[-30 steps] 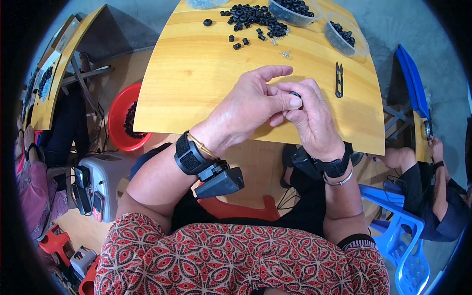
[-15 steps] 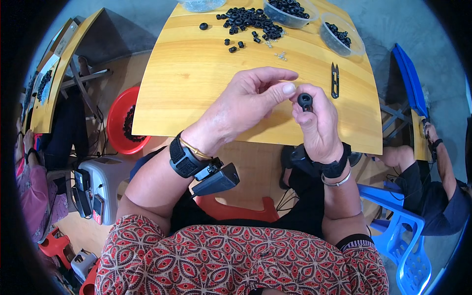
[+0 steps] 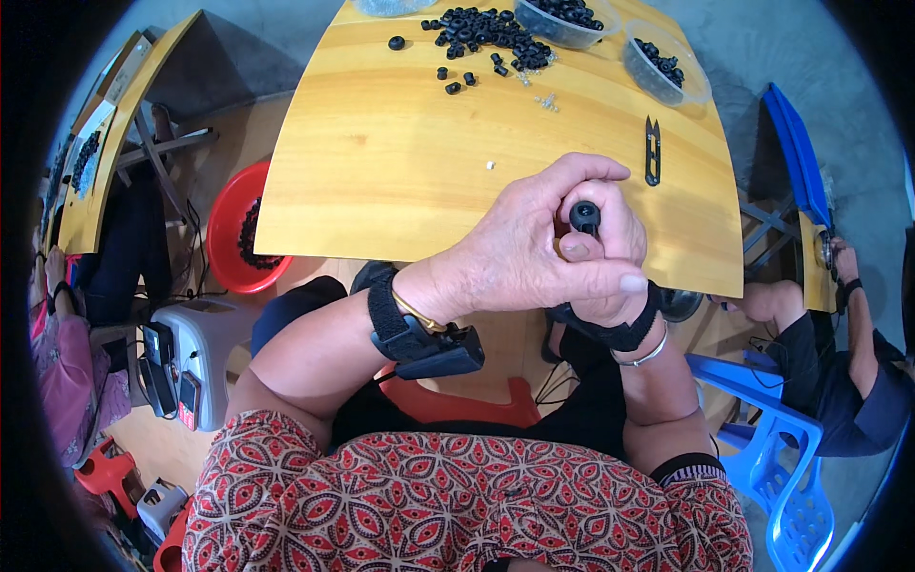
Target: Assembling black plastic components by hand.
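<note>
A small black round part with a hole in its top (image 3: pixel 584 215) is pinched upright in my right hand (image 3: pixel 615 238), between its thumb and curled fingers. The part's lower end is hidden among the fingers. My left hand (image 3: pixel 510 243) is wrapped around the right one from the left, index finger over its top and thumb across its lower side. Both hands are above the near edge of the yellow wooden table (image 3: pixel 362 191). A small white piece (image 3: pixel 491 165) lies on the tabletop just beyond my left hand.
Several similar black parts (image 3: pixel 491 36) are heaped at the far side, beside tiny clear pieces (image 3: pixel 547 102). Two clear tubs (image 3: pixel 570 36) (image 3: pixel 672 88) hold more. Black thread snips (image 3: pixel 653 153) lie right. A red basin (image 3: pixel 224 243) stands below the table's left edge. Other people sit at both sides.
My left hand has come down and right, from beside the right hand to wrapped around it. The black part stays in my right hand. The small white piece on the table now shows.
</note>
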Action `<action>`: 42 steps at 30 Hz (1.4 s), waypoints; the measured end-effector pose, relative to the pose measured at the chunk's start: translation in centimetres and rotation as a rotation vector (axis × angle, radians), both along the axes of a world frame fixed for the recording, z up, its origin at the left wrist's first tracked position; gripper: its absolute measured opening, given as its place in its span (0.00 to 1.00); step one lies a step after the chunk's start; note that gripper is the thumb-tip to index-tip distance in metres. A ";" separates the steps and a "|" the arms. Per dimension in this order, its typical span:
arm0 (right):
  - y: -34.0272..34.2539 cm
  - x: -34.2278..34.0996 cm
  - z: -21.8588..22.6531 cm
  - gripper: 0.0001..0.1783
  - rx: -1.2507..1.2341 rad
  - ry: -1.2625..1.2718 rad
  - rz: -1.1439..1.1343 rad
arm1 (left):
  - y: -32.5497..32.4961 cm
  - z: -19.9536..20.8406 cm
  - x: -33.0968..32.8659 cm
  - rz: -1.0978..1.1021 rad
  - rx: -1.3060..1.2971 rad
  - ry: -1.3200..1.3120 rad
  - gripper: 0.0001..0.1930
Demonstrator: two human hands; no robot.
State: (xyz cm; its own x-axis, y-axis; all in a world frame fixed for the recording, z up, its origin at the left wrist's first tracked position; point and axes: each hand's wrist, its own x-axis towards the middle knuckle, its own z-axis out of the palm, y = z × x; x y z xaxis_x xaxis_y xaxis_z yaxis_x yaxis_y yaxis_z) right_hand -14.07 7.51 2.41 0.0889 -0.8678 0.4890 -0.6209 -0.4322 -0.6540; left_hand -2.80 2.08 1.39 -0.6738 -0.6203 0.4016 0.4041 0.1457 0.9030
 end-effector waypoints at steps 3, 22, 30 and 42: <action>0.3 0.1 -0.3 0.18 -0.091 0.073 -0.028 | 0.5 0.3 -0.2 0.076 -0.077 0.030 0.27; 0.7 0.9 -1.0 0.12 -0.188 0.047 -0.001 | 0.5 0.1 0.3 0.169 -0.273 0.046 0.19; -0.9 -1.1 1.1 0.17 -0.214 0.040 0.005 | -0.4 -0.1 -0.8 0.044 0.253 0.130 0.24; -1.5 -2.1 1.3 0.22 -0.115 -0.087 0.074 | -2.2 0.6 1.2 -0.429 1.004 0.134 0.08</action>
